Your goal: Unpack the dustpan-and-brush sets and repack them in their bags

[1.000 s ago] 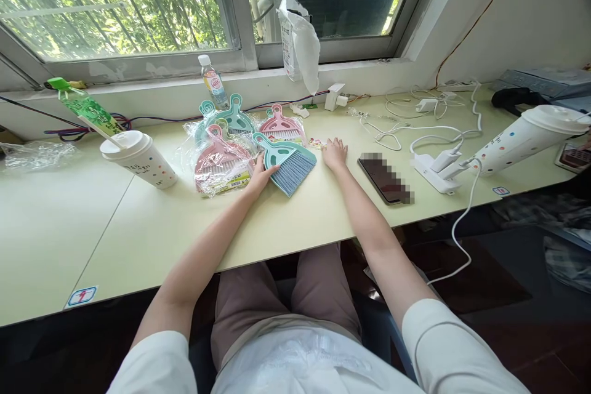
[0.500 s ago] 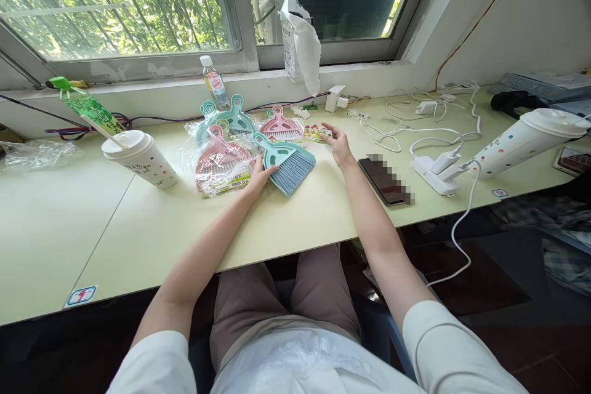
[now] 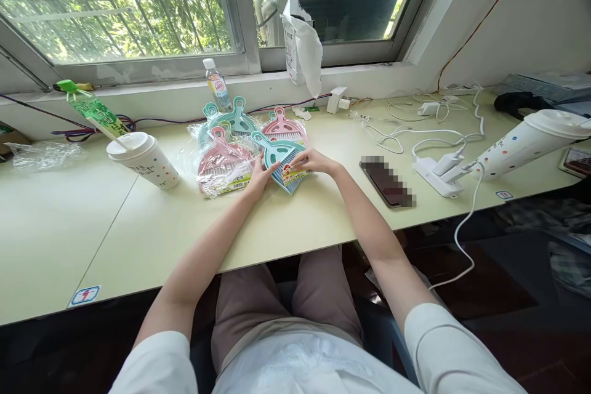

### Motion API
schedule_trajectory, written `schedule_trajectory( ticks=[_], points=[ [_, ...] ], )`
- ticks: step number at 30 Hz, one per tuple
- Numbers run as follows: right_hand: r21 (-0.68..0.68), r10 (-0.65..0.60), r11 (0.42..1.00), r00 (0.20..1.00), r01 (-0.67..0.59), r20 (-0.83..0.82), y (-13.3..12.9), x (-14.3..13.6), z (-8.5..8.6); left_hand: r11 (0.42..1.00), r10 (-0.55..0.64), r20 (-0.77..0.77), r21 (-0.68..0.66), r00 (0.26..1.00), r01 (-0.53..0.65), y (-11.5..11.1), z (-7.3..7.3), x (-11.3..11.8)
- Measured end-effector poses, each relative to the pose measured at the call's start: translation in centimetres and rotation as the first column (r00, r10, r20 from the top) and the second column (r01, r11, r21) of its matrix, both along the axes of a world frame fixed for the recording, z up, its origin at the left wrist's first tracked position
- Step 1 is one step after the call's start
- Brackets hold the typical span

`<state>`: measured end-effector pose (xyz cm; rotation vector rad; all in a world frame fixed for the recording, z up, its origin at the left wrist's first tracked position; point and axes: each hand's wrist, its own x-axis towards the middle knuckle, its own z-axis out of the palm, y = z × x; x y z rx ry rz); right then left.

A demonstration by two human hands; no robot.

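Note:
A teal dustpan and brush set [image 3: 276, 149] lies tilted on the table before me. My left hand [image 3: 261, 180] is closed on its left edge, thumb on top. Between the fingers of my right hand [image 3: 314, 162] is a printed label card [image 3: 292, 175], held over the bristles of the set. Just left sits a pink dustpan and brush set [image 3: 220, 160] in clear plastic wrap. Behind are another teal set [image 3: 237, 118] and another pink set [image 3: 281, 126].
A white lidded cup [image 3: 144, 160] with a straw stands at left, near a green-capped bottle [image 3: 95, 109]. To the right lie a phone [image 3: 385, 181], a power strip [image 3: 436, 177] with white cables and a tilted white cup [image 3: 526, 144]. A small bottle [image 3: 218, 87] stands by the window.
My right hand has picked up the label card from the table and moved it left, over the teal brush. My left hand keeps its hold on the set.

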<state>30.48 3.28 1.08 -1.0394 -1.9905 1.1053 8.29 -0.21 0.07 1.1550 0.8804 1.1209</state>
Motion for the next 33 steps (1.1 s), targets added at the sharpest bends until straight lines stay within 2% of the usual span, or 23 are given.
schedule_trajectory(
  ticks=[4, 8, 15, 17, 20, 21, 22, 23, 24, 25, 26, 28, 29, 30, 31, 33],
  points=[
    [0.146, 0.016, 0.989, 0.999, -0.023, 0.045, -0.3, -0.3, 0.4, 1.000, -0.023, -0.043, 0.013, 0.999, 0.024, -0.1, -0.1, 0.0],
    [0.330, -0.074, 0.943, 0.991, 0.033, 0.112, -0.9, -1.1, 1.2, 0.999, -0.028, -0.077, 0.023, 0.997, 0.030, -0.1, -0.2, -0.1],
    [0.353, -0.138, 0.931, 0.986, 0.097, 0.091, -1.2, -2.1, 0.8, 0.997, -0.041, -0.086, 0.055, 0.995, 0.046, 0.0, -0.3, -0.1],
    [0.445, -0.264, 0.872, 0.961, 0.204, 0.079, -1.3, -2.2, 0.9, 0.997, -0.029, -0.076, 0.063, 0.997, 0.034, 0.0, -0.3, -0.1],
    [0.535, -0.554, 0.677, 0.828, 0.506, -0.082, -1.3, -1.8, 1.3, 0.995, 0.014, -0.057, 0.102, 0.998, -0.008, -0.1, -0.1, 0.0],
    [0.508, -0.622, 0.617, 0.768, 0.601, -0.154, -1.2, -1.6, 1.3, 0.992, 0.033, -0.045, 0.125, 0.998, -0.027, -0.2, 0.0, 0.0],
    [0.449, -0.667, 0.581, 0.714, 0.678, -0.215, -1.0, -1.3, 1.4, 0.988, 0.056, -0.031, 0.149, 0.998, -0.051, -0.2, 0.1, 0.1],
    [0.364, -0.697, 0.570, 0.668, 0.737, -0.261, -0.8, -1.1, 1.3, 0.982, 0.083, -0.013, 0.170, 0.996, -0.080, -0.3, 0.2, 0.1],
    [0.252, -0.712, 0.588, 0.640, 0.768, -0.290, -0.6, -0.9, 1.2, 0.976, 0.114, 0.006, 0.186, 0.993, -0.114, -0.3, 0.4, 0.0],
    [0.120, -0.706, 0.639, 0.641, 0.760, -0.302, -0.4, -0.8, 1.1, 0.969, 0.148, 0.021, 0.198, 0.989, -0.150, -0.4, 0.5, 0.0],
    [-0.022, -0.670, 0.715, 0.676, 0.699, -0.308, -0.2, -0.8, 0.9, 0.961, 0.181, 0.031, 0.207, 0.983, -0.183, -0.4, 0.6, -0.1],
    [-0.260, -0.490, 0.870, 0.797, 0.419, -0.353, -0.1, -1.2, 0.6, 0.942, 0.236, 0.045, 0.235, 0.971, -0.240, -0.3, 0.7, -0.2],
    [-0.326, -0.374, 0.912, 0.836, 0.251, -0.402, -0.1, -1.5, 0.4, 0.932, 0.252, 0.051, 0.255, 0.966, -0.257, -0.3, 0.7, -0.2],
    [-0.354, -0.280, 0.928, 0.843, 0.115, -0.459, -0.3, -1.9, 0.3, 0.925, 0.259, 0.055, 0.274, 0.964, -0.263, -0.3, 0.7, -0.2],
    [-0.361, -0.230, 0.932, 0.827, 0.036, -0.512, -0.4, -2.3, 0.1, 0.920, 0.257, 0.055, 0.291, 0.965, -0.261, -0.2, 0.7, -0.2],
    [-0.372, -0.246, 0.928, 0.774, 0.014, -0.584, -0.7, -3.0, 0.0, 0.917, 0.249, 0.038, 0.314, 0.968, -0.248, -0.2, 0.7, -0.2]
  ],
)
